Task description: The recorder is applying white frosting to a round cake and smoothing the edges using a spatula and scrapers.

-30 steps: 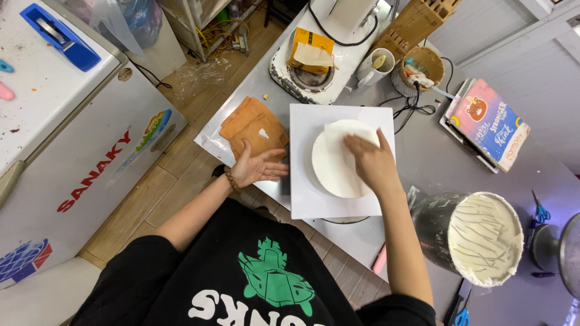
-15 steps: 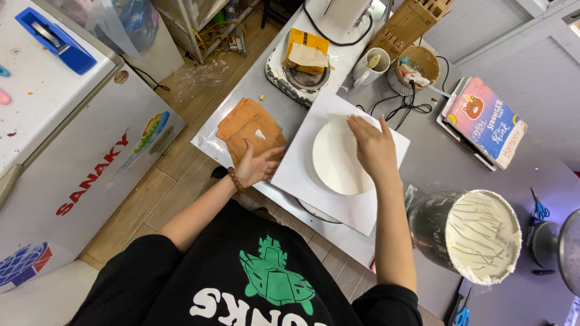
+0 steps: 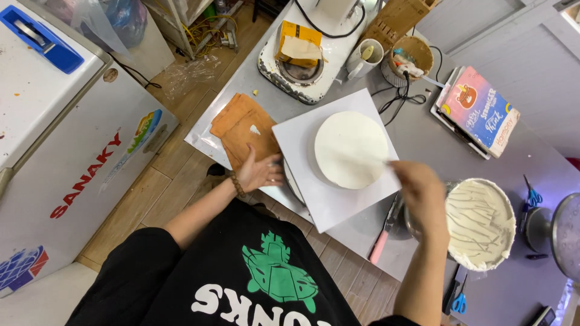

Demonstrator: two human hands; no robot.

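landmark: white square board, turned cornerwise on the grey table
cake layer: pale round disc lies flat at the board's middle
left hand: fingers open, touching the board's left corner
right hand: blurred at the board's right edge, grip cannot be told, nearer the cream bowl

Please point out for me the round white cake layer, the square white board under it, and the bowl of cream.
round white cake layer [image 3: 351, 149], head view, centre of its flat top.
square white board [image 3: 329, 205], head view, bare near corner.
bowl of cream [image 3: 480, 222], head view, the cream surface.
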